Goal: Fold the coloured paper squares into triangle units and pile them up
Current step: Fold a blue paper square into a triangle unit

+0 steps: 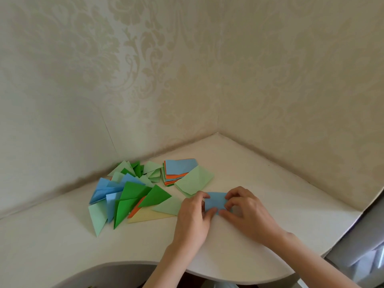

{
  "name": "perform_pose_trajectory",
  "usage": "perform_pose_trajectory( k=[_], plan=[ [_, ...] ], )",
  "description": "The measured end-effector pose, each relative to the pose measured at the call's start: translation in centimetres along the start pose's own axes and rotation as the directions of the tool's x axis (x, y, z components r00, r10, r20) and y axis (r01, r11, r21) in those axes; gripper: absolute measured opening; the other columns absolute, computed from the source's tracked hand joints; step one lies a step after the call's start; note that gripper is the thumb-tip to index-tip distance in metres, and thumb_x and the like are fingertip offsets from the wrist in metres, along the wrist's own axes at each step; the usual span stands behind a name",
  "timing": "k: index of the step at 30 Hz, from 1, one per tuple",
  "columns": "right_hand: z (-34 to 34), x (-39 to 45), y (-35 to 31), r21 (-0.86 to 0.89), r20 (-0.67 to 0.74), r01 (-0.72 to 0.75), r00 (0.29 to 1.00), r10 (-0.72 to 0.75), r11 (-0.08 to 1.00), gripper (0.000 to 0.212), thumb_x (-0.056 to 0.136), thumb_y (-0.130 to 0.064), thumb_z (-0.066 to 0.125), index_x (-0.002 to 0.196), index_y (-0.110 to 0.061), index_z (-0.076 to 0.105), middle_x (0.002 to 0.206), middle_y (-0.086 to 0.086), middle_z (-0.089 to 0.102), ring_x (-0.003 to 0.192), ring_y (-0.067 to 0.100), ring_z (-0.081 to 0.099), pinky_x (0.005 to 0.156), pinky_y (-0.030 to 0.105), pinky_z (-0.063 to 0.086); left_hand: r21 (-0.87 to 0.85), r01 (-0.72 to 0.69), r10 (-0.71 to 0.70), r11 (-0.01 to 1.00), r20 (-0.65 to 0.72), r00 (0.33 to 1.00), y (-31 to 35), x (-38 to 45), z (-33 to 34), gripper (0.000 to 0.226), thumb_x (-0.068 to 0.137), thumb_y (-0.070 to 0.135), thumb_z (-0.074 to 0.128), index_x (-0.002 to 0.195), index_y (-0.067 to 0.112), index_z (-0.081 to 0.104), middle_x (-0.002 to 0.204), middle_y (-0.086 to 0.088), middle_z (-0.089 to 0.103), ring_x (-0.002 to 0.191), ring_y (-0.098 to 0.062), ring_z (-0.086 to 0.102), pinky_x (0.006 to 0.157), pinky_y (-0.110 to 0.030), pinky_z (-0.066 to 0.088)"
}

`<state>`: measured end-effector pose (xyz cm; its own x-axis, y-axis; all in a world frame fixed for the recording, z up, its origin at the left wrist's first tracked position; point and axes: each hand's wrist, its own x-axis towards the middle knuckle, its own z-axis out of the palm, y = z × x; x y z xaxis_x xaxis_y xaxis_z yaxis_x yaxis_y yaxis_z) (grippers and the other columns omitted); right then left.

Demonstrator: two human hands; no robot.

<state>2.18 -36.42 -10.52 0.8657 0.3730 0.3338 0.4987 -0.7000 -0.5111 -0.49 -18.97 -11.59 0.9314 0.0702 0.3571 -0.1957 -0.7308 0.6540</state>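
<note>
Nearest, at the white desk [259, 235] edge, the left hand [192, 221] and right hand [247, 213] work a light blue paper [215, 201] lying flat between them. Both hands' fingers are curled onto it, pinching its near edge; how far it is already folded is hard to tell under them. To fold well, line the corners up exactly, hold one side pinned, then run a fingertip along the crease. Left of the hands sprawls the pile of folded triangles [128, 194], green, blue, orange and pale yellow, overlapping loosely. Farther back lies the stack of unfolded squares [179, 168], blue on top, with a pale green sheet [194, 180] leaning over its near corner.
</note>
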Motion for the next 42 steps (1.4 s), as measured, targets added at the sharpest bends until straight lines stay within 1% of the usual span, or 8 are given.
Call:
perform_pose_trajectory(
  k=[4, 8, 17, 24, 29, 32, 35, 42],
  plan=[
    [0.2, 0.2, 0.0, -0.026, 0.001, -0.052, 0.999, 0.052, 0.998, 0.025, 0.079, -0.048, 0.070, 0.072, -0.024, 0.065, 0.099, -0.016, 0.049, 0.093, 0.002, 0.046, 0.079, 0.007, 0.033, 0.020, 0.010, -0.010, 1.000, -0.007, 1.000, 0.0, 0.3, 0.4, 0.031, 0.083, 0.031, 0.069, 0.109, 0.022, 0.055, 0.078, 0.006, 0.052, 0.078, -0.011, 0.047, 0.066, -0.014, 0.032],
    [0.3, 0.1, -0.1, 0.085, -0.043, -0.141, 0.989, 0.145, 0.986, 0.024, 0.071, -0.042, 0.079, 0.066, -0.029, 0.059, 0.098, -0.015, 0.050, 0.094, -0.002, 0.048, 0.078, 0.002, 0.032, -0.002, 0.017, -0.017, 1.000, 0.013, 1.000, 0.0, 0.6, 0.2, 0.033, 0.081, 0.025, 0.072, 0.109, 0.019, 0.055, 0.072, 0.011, 0.047, 0.075, -0.011, 0.047, 0.067, -0.012, 0.034],
    [-0.4, 1.2, 0.8, 0.168, 0.141, -0.209, 0.972, 0.186, 0.964, 0.041, 0.073, -0.023, 0.079, 0.101, -0.040, 0.054, 0.113, -0.014, 0.045, 0.102, 0.005, 0.048, 0.081, 0.003, 0.033, -0.059, 0.072, -0.068, 0.996, 0.066, 0.995, -0.6, 0.9, -0.8, 0.028, 0.078, 0.012, 0.072, 0.098, 0.023, 0.057, 0.078, 0.005, 0.048, 0.065, -0.005, 0.046, 0.063, -0.011, 0.036],
    [-1.6, 1.5, 0.7, 0.142, 0.247, -0.210, 0.954, 0.171, 0.967, 0.048, 0.078, -0.020, 0.075, 0.122, -0.027, 0.059, 0.120, -0.013, 0.048, 0.105, 0.005, 0.049, 0.081, -0.003, 0.031, -0.007, 0.001, 0.000, 1.000, 0.106, 0.994, -0.1, 0.7, -1.4, 0.021, 0.084, 0.000, 0.060, 0.088, 0.019, 0.068, 0.083, 0.006, 0.050, 0.067, -0.004, 0.049, 0.064, -0.008, 0.035],
    [-2.6, 0.4, 0.0, 0.057, 0.243, -0.159, 0.960, 0.141, 0.986, 0.046, 0.081, -0.010, 0.060, 0.122, -0.030, 0.060, 0.115, -0.012, 0.051, 0.095, 0.004, 0.051, 0.080, 0.004, 0.036, 0.184, -0.155, 0.143, 0.971, 0.082, 0.986, 0.3, 0.1, -1.5, 0.014, 0.093, 0.021, 0.056, 0.098, 0.016, 0.068, 0.093, 0.001, 0.053, 0.090, -0.018, 0.049, 0.079, -0.027, 0.042],
    [-2.8, -0.4, -0.5, 0.010, 0.174, -0.084, 0.981, 0.081, 0.996, 0.044, 0.078, -0.005, 0.060, 0.115, -0.027, 0.065, 0.104, -0.013, 0.054, 0.088, -0.006, 0.050, 0.077, 0.003, 0.037, 0.310, -0.212, 0.191, 0.927, 0.095, 0.977, 1.1, -0.7, -1.5, 0.037, 0.090, 0.048, 0.049, 0.099, 0.018, 0.068, 0.095, 0.002, 0.057, 0.090, -0.021, 0.050, 0.078, -0.036, 0.046],
    [-2.8, -0.7, -1.0, 0.010, 0.112, -0.020, 0.993, 0.019, 1.000, 0.026, 0.080, -0.014, 0.071, 0.104, -0.025, 0.070, 0.093, -0.017, 0.057, 0.083, -0.004, 0.055, 0.069, 0.005, 0.039, 0.368, -0.229, 0.193, 0.901, 0.132, 0.972, 1.7, -1.7, -1.5, 0.058, 0.082, 0.066, 0.032, 0.102, 0.023, 0.066, 0.100, 0.008, 0.059, 0.097, -0.017, 0.050, 0.079, -0.033, 0.042],
    [-2.3, -0.5, -1.4, -0.026, 0.107, 0.051, 0.993, -0.048, 0.998, 0.012, 0.085, -0.037, 0.067, 0.095, -0.033, 0.072, 0.088, -0.020, 0.051, 0.080, 0.001, 0.053, 0.067, 0.012, 0.041, 0.239, -0.283, 0.259, 0.929, 0.130, 0.957, 1.1, -2.1, -2.5, 0.011, 0.089, 0.027, 0.052, 0.095, 0.022, 0.059, 0.103, 0.011, 0.062, 0.104, -0.012, 0.052, 0.084, -0.029, 0.038]
  ],
)
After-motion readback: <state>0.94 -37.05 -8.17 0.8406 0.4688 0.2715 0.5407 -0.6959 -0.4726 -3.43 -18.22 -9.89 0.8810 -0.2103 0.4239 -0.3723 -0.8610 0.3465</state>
